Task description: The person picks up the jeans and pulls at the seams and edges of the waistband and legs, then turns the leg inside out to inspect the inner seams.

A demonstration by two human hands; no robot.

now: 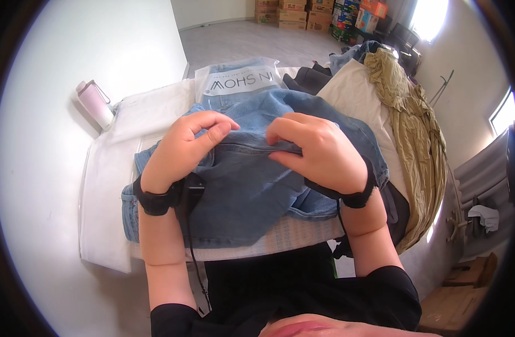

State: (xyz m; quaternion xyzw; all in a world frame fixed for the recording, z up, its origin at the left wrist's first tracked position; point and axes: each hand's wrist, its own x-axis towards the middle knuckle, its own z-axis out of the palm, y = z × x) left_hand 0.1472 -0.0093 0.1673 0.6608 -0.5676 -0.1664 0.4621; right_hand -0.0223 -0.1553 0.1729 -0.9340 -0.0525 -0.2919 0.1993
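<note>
A blue denim garment point(240, 196) lies bunched across the table in front of me, with a raised seam running between my hands. My left hand point(181, 149) rests over its left part, thumb and forefinger pressed together; what they pinch, if anything, is hidden. On the other side, my right hand point(322, 149) has its fingers and thumb closed about the fold at the seam. Just beyond the garment is a clear plastic bag point(238, 84) with folded denim inside. Both wrists wear black bands, and a cable runs down from the left one.
White plastic bags point(111, 196) lie along the table's left side, near a pink and white bottle point(94, 104). Olive cloth point(412, 129) and other clothes are heaped at the right. Cardboard boxes point(291, 14) stand by the far wall; a cardboard box point(454, 303) sits at the lower right.
</note>
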